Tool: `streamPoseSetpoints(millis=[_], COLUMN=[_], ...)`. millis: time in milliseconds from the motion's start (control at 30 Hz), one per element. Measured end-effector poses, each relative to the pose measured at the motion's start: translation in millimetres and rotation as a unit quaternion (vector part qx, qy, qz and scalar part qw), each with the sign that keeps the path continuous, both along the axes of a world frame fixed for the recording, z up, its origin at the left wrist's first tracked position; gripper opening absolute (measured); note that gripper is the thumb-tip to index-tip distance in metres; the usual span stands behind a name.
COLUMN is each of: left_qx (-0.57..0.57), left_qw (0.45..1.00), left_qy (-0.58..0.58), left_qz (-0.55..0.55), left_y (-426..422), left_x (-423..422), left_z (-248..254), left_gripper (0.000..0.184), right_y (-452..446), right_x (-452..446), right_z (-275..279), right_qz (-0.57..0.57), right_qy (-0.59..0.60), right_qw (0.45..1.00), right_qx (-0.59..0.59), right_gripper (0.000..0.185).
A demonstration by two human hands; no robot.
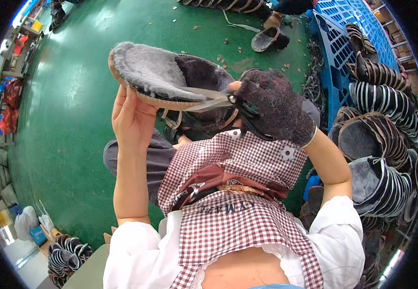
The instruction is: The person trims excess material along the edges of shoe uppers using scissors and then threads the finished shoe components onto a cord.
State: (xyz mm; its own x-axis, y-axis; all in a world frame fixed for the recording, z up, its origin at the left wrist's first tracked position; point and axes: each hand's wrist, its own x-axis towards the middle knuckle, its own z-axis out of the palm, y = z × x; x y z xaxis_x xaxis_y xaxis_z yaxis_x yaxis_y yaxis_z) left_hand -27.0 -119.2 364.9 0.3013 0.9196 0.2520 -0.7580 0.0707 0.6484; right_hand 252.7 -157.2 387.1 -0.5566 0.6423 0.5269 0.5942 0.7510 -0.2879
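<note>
My left hand (134,115), bare, grips a fuzzy grey-lined slipper (146,65) by its sole edge and holds it up in front of me. The thumb presses near the heel end. The slipper is tilted, with its dark opening toward the right. My right hand (276,106) wears a dark knit glove and is closed around the handles of a pair of scissors (214,102). The scissor blades are spread at the slipper's near rim, one over the lining and one lower. Most of the handles are hidden by the glove.
Stacks of slippers (385,101) tied with strips stand at the right beside a blue plastic pallet (332,62). A single slipper (265,38) and scraps lie on the green floor (69,111). A checked apron (247,221) covers my lap. Shelves line the left.
</note>
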Motion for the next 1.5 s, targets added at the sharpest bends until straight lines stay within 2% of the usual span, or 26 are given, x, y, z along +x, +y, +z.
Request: streamPoseSetpoints(millis=[67, 133, 167, 267, 333, 367, 467, 533, 633, 667, 700, 767, 833, 900, 933, 1000, 1033, 1067, 1100, 1133, 1200, 1233, 1267, 1333, 1367, 1500], left_qx=[-0.002, -0.002, -0.001, -0.047, -0.004, -0.055, -0.023, -0.032, -0.041, -0.034, -0.028, -0.032, -0.039, -0.113, -0.128, -0.105, -0.107, -0.128, -0.148, -0.148, -0.173, -0.147, -0.15, -0.148, -0.154, -0.119], left_qw=[1.0, 1.0, 1.0, 0.999, 0.998, 0.997, 0.997, 0.997, 0.991, 0.982, 0.97, 0.972, 0.974, 0.949, 0.931, 0.918, 0.918, 0.944, 0.963, 0.963, 0.963, 0.971, 0.97, 0.973, 0.973, 0.974], left_qy=[0.014, 0.013, 0.012, -0.004, 0.034, 0.05, 0.066, 0.057, 0.125, 0.182, 0.24, 0.232, 0.222, 0.278, 0.337, 0.382, 0.381, 0.304, 0.225, 0.226, 0.204, 0.176, 0.174, 0.16, 0.154, 0.166], left_qz=[0.001, -0.009, -0.008, 0.011, -0.047, -0.037, -0.032, -0.032, -0.031, -0.031, -0.033, -0.036, -0.036, -0.097, -0.062, 0.023, 0.029, 0.012, -0.007, -0.007, -0.044, -0.068, -0.073, -0.076, -0.078, -0.099], left_y=[-1.6, -1.7, -2.4, -5.5, -5.3, -11.6, -11.1, -10.6, -13.7, -18.4, -21.7, -22.1, -20.9, -12.5, 2.0, 24.5, 26.5, 28.7, 29.6, 24.2, 5.2, 1.9, 0.6, 1.5, 1.7, -1.8], left_x=[2.6, 3.6, 4.9, 6.5, 5.1, 13.2, 15.3, 12.6, 16.7, 24.1, 27.9, 27.3, 25.8, 21.1, 9.8, -3.3, -4.7, -6.2, -7.3, -4.7, 5.7, 5.7, 5.5, 6.2, 6.2, 8.5], left_z=[0.9, 0.7, 2.9, 6.5, -0.2, -3.5, -3.0, -3.3, -2.0, -3.8, -5.3, -6.5, -4.1, 4.0, -1.1, -6.3, -10.5, -16.7, -19.7, -15.9, -7.7, -12.6, -14.4, -10.6, -9.7, -10.8], left_gripper=[0.041, 0.042, 0.042, 0.033, 0.035, 0.03, 0.029, 0.027, 0.025, 0.024, 0.024, 0.024, 0.025, 0.026, 0.027, 0.024, 0.024, 0.024, 0.023, 0.023, 0.022, 0.031, 0.031, 0.024, 0.026, 0.024], right_y=[-4.0, -8.3, -9.1, -11.7, -13.9, -13.0, -13.4, -15.1, -15.3, -13.9, -12.6, -13.0, -16.9, -19.0, -19.4, -21.7, -21.4, -21.5, -23.4, -24.3, -22.3, -24.5, -27.1, -28.6, -29.4, -25.2], right_x=[-0.4, -1.9, -0.8, -2.0, -12.1, -16.7, -23.0, -22.2, -29.6, -32.3, -35.8, -36.8, -33.7, -32.8, -32.5, -32.8, -33.7, -35.3, -36.8, -37.3, -38.4, -38.1, -36.5, -34.0, -33.7, -28.1], right_z=[2.0, 9.8, 7.9, 5.7, 13.5, 13.5, 11.5, 9.1, 9.7, 11.3, 13.9, 18.0, 20.3, 8.6, 2.5, -2.9, -5.2, -10.2, -17.0, -22.1, -29.2, -31.9, -30.3, -17.8, -11.4, -24.5], right_qz=[-0.004, -0.005, -0.004, 0.021, -0.069, -0.07, -0.109, -0.059, -0.105, -0.104, -0.103, -0.103, -0.083, -0.09, -0.098, -0.089, -0.086, -0.082, -0.099, -0.117, -0.116, -0.115, -0.12, -0.105, -0.109, -0.131], right_qy=[-0.01, -0.049, -0.05, 0.013, -0.026, -0.027, -0.027, -0.001, -0.045, -0.046, -0.009, 0.029, -0.001, -0.011, -0.02, -0.041, -0.059, -0.06, -0.01, 0.039, 0.052, 0.062, 0.061, -0.019, -0.051, -0.039], right_qw=[1.0, 0.996, 0.996, 0.991, 0.994, 0.994, 0.99, 0.984, 0.984, 0.984, 0.987, 0.988, 0.96, 0.967, 0.973, 0.978, 0.983, 0.983, 0.982, 0.977, 0.978, 0.978, 0.977, 0.961, 0.951, 0.968], right_qx=[0.0, -0.073, -0.073, -0.13, -0.076, -0.076, -0.087, -0.166, -0.134, -0.134, -0.124, -0.112, -0.269, -0.24, -0.208, -0.183, -0.153, -0.151, -0.162, -0.174, -0.168, -0.164, -0.167, -0.257, -0.284, -0.211], right_gripper=[0.058, 0.054, 0.054, 0.051, 0.037, 0.037, 0.038, 0.041, 0.041, 0.041, 0.042, 0.043, 0.046, 0.047, 0.048, 0.046, 0.044, 0.044, 0.043, 0.042, 0.042, 0.042, 0.042, 0.055, 0.057, 0.057])
